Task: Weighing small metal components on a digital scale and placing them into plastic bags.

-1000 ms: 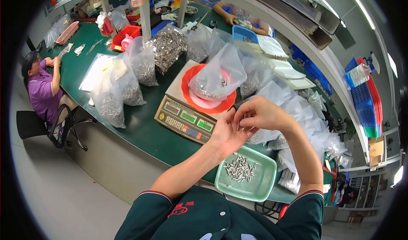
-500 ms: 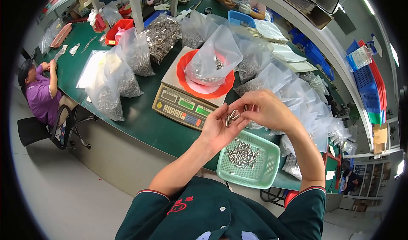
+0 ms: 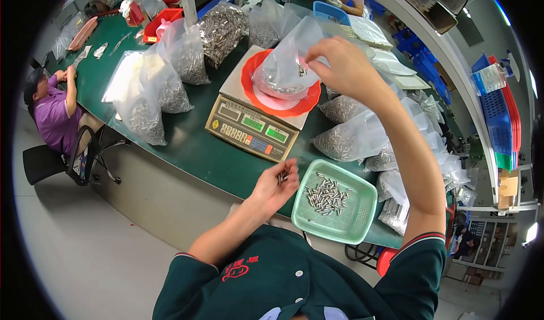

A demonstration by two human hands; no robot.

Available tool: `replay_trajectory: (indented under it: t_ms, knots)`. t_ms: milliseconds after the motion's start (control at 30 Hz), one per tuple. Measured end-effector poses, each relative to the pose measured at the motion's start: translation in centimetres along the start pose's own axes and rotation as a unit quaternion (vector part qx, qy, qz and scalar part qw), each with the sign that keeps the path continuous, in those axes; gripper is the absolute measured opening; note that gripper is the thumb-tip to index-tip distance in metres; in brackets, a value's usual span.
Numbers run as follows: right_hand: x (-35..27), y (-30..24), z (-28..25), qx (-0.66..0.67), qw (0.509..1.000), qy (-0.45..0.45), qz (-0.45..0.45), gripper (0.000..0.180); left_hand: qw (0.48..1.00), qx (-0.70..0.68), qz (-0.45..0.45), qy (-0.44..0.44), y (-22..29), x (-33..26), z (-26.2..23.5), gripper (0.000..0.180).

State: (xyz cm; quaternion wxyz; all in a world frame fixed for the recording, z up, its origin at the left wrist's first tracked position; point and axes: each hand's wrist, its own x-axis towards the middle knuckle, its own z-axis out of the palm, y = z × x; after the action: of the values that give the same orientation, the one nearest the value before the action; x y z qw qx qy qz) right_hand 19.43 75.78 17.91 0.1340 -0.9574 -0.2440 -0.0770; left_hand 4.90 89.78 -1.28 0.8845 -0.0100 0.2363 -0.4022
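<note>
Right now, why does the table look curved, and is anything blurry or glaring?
Head view: the fisheye lens bends the green table edge and leaves black corners. The light is bright and even; shadows are soft. The clear bag on the scale shows pale sheen. The right hand at the bag and left hand beside the green basket look fairly sharp.

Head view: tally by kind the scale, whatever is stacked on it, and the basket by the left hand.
Digital scale: 1
Red round dish: 1
Clear bag of metal parts: 1
Green mesh basket: 1
Total: 4
</note>
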Motion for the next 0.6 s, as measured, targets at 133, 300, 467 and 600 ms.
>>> replay_trajectory:
  t_ms: [133,300,467,600]
  knots:
    - [4.1,1.1,1.7,-0.163,0.964,-0.199,0.061,0.018,0.995,-0.013,-0.019,0.096,-0.4,-2.0,-2.1,0.021]
    - [6.7,2.5,4.9,-0.217,0.937,-0.274,-0.01,0.019,0.994,-0.039,0.021,0.098,0.4,-3.1,-4.6,0.022]
    - [7.4,9.3,13.0,-0.158,0.959,-0.236,-0.012,0.023,0.995,-0.018,0.048,0.084,1.5,-3.2,-4.1,0.021]
    - [8.2,12.6,16.1,-0.146,0.96,-0.227,-0.07,0.025,0.996,-0.005,0.051,0.078,1.8,-2.9,-3.5,0.02]
